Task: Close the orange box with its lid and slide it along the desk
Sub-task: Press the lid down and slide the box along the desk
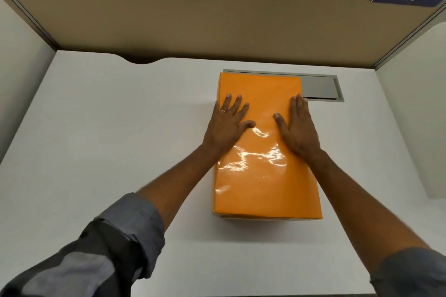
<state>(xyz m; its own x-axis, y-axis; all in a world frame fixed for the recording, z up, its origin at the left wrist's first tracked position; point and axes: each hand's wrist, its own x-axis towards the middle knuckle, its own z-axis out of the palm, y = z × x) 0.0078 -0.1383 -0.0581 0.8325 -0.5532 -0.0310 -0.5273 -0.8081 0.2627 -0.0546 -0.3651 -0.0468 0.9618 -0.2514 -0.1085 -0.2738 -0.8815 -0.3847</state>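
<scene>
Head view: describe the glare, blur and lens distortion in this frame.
Head view: white glare streaks the glossy orange lid between and below the flat left hand and right hand; the rolled grey left sleeve is soft with blur; wide-angle distortion bows the tan partition panel and the white desk edges.

Under the flat left hand (228, 125) and right hand (298, 130), patches of the orange lid (263, 183) are covered. The lid hides the box beneath, bar a thin strip at its near edge. Beyond the fingertips, the lid covers the left part of the grey cable hatch (321, 88). Both rolled sleeves (125, 231) are cut off by the picture's bottom edge.
</scene>
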